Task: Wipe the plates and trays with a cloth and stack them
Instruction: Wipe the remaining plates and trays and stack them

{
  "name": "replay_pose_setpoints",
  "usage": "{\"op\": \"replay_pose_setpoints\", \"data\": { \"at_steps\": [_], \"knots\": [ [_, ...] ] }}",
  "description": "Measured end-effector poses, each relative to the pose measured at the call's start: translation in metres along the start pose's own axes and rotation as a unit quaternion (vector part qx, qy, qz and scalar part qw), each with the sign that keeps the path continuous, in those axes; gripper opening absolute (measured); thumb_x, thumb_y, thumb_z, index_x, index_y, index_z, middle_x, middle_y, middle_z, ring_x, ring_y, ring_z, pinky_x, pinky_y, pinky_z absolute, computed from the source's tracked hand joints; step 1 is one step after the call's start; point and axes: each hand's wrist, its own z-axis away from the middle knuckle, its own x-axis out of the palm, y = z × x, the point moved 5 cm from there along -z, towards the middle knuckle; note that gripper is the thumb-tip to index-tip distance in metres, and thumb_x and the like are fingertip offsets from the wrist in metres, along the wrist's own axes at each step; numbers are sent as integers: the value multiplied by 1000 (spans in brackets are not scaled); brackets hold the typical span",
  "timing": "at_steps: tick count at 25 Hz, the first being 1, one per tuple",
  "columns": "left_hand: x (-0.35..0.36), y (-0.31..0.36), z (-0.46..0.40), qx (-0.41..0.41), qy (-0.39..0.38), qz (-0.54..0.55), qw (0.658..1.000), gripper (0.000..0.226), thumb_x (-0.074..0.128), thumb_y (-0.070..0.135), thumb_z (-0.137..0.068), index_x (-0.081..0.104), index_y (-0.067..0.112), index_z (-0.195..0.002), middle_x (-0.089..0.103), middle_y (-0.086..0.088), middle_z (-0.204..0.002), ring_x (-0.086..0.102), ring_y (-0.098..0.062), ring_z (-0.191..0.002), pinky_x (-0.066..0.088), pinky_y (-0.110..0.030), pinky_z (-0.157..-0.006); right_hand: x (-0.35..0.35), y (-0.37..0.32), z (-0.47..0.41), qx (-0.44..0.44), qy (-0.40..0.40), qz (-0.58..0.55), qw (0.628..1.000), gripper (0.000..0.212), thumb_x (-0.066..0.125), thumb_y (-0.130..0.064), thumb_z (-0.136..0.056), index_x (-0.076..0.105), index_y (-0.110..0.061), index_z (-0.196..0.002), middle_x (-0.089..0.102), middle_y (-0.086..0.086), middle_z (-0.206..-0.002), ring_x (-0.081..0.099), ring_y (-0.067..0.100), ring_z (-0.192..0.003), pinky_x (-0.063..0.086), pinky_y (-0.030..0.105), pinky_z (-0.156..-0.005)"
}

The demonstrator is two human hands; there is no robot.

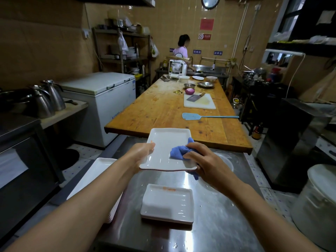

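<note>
The white rectangular plate (167, 148) is held in the air above the steel counter (218, 224), directly over a short stack of like plates (167, 204) lying on that counter; to my eye the chief risk is a slip, for the counter shows water droplets and the plate may be wet as well; if the wiping pressure pushes toward the plate's left edge while only one hand steadies it, it could twist free and drop onto the stack beneath, chipping both. A second stack of larger trays (94, 179) lies on the counter just left of the held plate, partly hidden by the forearm; a careless swing of the elbow could nudge it toward the counter's edge.

The left hand (141, 154) grips the plate's left rim, thumb on top, fingers curled beneath and out of sight. The right hand (201, 159) is closed round a bunched blue cloth (179, 151), pressing it to the plate's inner face near the right rim; a corner of cloth hangs below the plate.
</note>
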Motion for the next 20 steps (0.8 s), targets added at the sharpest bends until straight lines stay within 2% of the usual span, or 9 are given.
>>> {"op": "replay_pose_setpoints", "data": {
  "at_steps": [2,5,7,8,11,13,15,17,20],
  "knots": [
    [3,2,2,-30,-20,18,999,22,45,14,-98,53,-3,-111,60,-16,-101,58,-26,-74,50,-37,-69,-5,-2,-3,-10,20,9,1000,30,82,-1,-66,62,-8,-88,58,13,-114,62,25,-99,56,28,-67],
    [4,9,7,-55,-36,-24,998,31,45,19,-97,48,3,-124,54,-6,-117,57,-16,-68,53,-27,-53,-12,-5,-6,-22,33,11,999,23,80,-2,-70,61,-6,-83,59,13,-109,62,23,-96,57,30,-66],
    [4,13,8,-63,-51,-45,996,39,47,23,-96,47,5,-130,53,-5,-126,56,-14,-68,52,-25,-57,-17,-6,-7,-26,33,11,999,19,78,-3,-73,62,-5,-82,60,13,-106,63,24,-95,57,33,-65],
    [5,14,10,-69,-60,-48,995,40,49,24,-95,48,5,-131,54,-6,-123,57,-13,-66,52,-26,-59,-19,-6,-7,-24,34,7,999,17,77,-3,-74,62,-4,-82,60,13,-105,63,24,-95,57,33,-65],
    [6,17,18,-66,-82,-44,993,34,52,27,-95,54,6,-121,58,-8,-100,60,-11,-54,51,-22,-46,-22,-6,-5,-23,39,-3,999,16,76,0,-74,61,-2,-79,61,14,-103,64,24,-97,56,33,-66],
    [5,20,20,-27,-79,-83,993,29,52,30,-95,57,9,-115,60,-9,-97,61,-11,-65,52,-23,-47,-23,-6,-4,-20,40,-5,999,16,77,0,-73,61,-2,-77,61,14,-102,64,24,-97,56,33,-65],
    [1,27,19,68,-41,-149,986,24,47,33,-97,59,15,-108,61,-7,-98,59,-13,-79,53,-28,-57,-25,-5,-1,-13,43,-4,999,14,76,-2,-75,62,-2,-77,62,14,-103,64,24,-103,57,35,-65],
    [-9,38,18,236,45,-248,939,25,43,29,-98,59,17,-114,64,-4,-109,60,-16,-96,52,-34,-80,-28,-3,1,-12,52,5,999,9,71,-6,-80,63,-1,-78,62,14,-103,63,24,-105,57,35,-65],
    [-16,50,36,468,101,-403,780,42,48,4,-90,52,14,-131,58,-2,-128,52,-18,-119,44,-34,-96,-33,3,4,15,70,-19,997,15,58,-11,-85,62,0,-76,62,13,-101,62,24,-107,55,33,-68]
  ]
}}
